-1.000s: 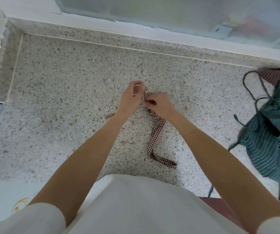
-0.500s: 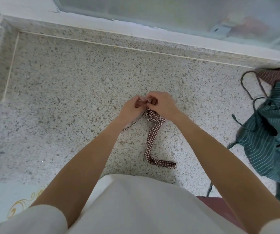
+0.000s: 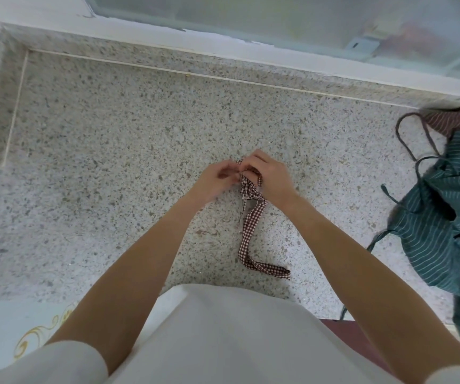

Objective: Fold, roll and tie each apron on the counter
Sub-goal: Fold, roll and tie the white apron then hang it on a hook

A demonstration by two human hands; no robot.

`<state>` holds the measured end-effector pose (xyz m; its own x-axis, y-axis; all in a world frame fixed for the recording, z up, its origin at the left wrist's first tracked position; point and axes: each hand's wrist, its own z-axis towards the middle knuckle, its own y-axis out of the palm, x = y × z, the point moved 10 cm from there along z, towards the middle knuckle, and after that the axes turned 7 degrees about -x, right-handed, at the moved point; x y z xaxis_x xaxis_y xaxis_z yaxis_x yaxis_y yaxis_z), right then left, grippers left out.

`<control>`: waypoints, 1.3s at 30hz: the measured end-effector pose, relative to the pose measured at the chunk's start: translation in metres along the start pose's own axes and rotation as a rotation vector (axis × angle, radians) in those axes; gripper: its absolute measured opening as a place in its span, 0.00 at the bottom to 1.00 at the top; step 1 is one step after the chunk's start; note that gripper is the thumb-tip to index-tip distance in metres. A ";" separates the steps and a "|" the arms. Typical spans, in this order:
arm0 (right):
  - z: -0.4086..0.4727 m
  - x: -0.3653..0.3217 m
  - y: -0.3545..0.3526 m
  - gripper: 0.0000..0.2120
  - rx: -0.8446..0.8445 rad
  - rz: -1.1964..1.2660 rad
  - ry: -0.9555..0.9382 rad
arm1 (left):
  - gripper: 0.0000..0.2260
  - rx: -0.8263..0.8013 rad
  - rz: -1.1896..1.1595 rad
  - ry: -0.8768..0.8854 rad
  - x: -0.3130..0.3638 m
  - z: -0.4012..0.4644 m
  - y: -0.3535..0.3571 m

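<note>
Pinching the top of a bunched brown-and-white gingham fabric tie (image 3: 251,217), your right hand (image 3: 269,178) curls its fingers around the gathered cloth at the middle of the speckled stone countertop (image 3: 112,162). Your left hand (image 3: 216,180) sits just beside it, fingers bent toward the same knot of cloth; motion blur hides whether they actually grip it. From the bunch, the gingham strip trails down across the stone toward the near edge of the countertop, bends, and ends in a flat tail lying close to your white shirt (image 3: 217,342). At the right edge of the countertop lies a crumpled teal apron with thin pale stripes (image 3: 439,231), its dark cords (image 3: 406,134) looping loose over the stone, well apart from your hands. A piece of maroon striped cloth (image 3: 450,120) lies behind it at the far right corner, touching the teal heap. Beyond the far edge runs a white window sill (image 3: 223,40).
</note>
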<state>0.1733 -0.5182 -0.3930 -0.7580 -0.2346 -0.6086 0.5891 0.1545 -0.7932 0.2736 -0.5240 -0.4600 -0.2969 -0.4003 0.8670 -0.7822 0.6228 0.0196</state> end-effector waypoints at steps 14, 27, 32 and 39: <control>-0.004 0.017 0.013 0.03 -0.047 0.125 0.110 | 0.04 0.295 0.132 -0.157 0.010 0.001 -0.042; -0.014 0.018 0.005 0.01 0.030 0.145 0.080 | 0.07 -0.046 0.206 -0.242 0.001 0.002 -0.016; -0.014 0.014 0.005 0.02 0.020 0.121 0.086 | 0.09 0.010 -0.353 -0.410 -0.015 -0.003 -0.016; -0.006 0.011 0.006 0.03 -0.003 0.104 0.121 | 0.11 0.120 -0.287 -0.364 -0.009 0.001 -0.028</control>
<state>0.1673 -0.5145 -0.4044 -0.7213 -0.0994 -0.6854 0.6655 0.1747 -0.7257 0.2973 -0.5385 -0.4688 -0.2154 -0.7679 0.6033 -0.9122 0.3788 0.1565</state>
